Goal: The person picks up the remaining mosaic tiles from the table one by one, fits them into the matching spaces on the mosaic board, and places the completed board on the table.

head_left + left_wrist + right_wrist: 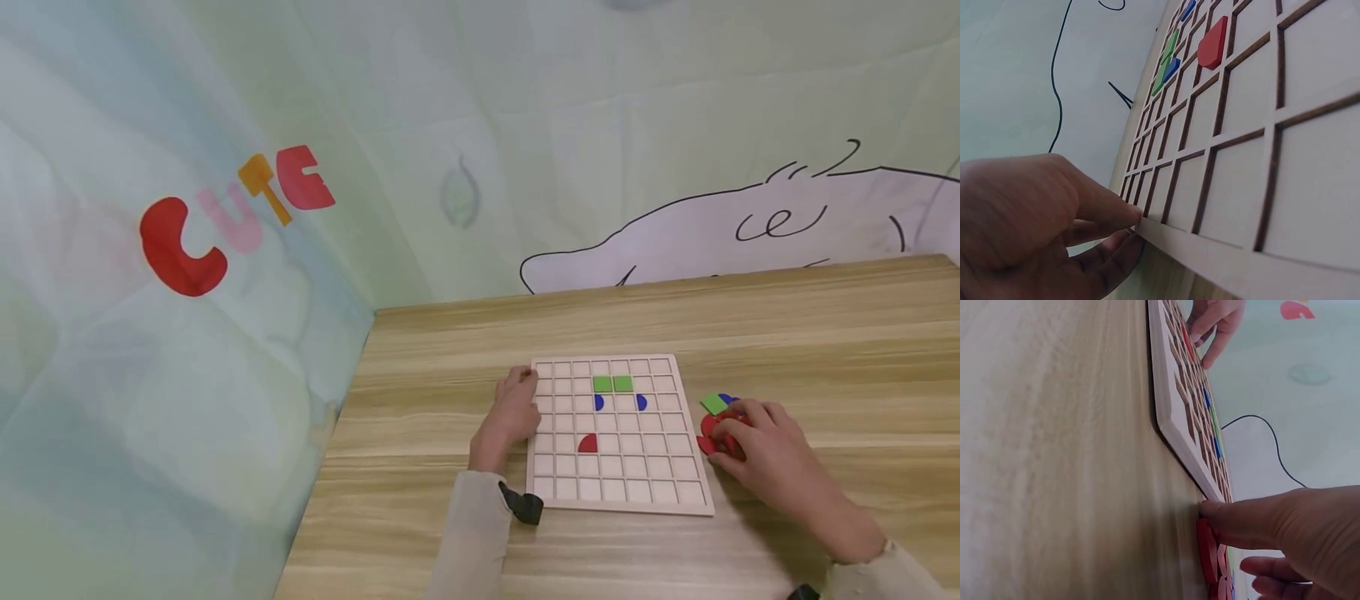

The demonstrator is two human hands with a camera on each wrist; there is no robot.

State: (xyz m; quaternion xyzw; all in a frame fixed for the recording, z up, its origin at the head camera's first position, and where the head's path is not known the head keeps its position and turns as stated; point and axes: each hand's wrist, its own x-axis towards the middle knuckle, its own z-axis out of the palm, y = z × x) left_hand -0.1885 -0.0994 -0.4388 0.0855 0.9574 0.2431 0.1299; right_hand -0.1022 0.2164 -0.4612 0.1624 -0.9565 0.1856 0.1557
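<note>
A pale wooden grid board (566, 421) lies on the table. At its left edge my left hand (516, 408) grips the rim, thumb on the upper face and fingers curled at the edge. On the board sit two green squares (612, 384), two blue half circles (599, 402) and a red quarter circle (588, 443). My right hand (772, 454) is over a small pile of red pieces (708, 427) right of the board. Its thumb touches a red piece in the right wrist view, with thumb and forefinger apart in the head view; the other fingertips are partly hidden.
A green square (713, 404) and blue pieces (726, 398) lie at the far side of the red pile. The wood-grain table (420, 383) meets a printed cloth wall (480, 125) at the back and left. A dark strap (522, 505) circles the left wrist.
</note>
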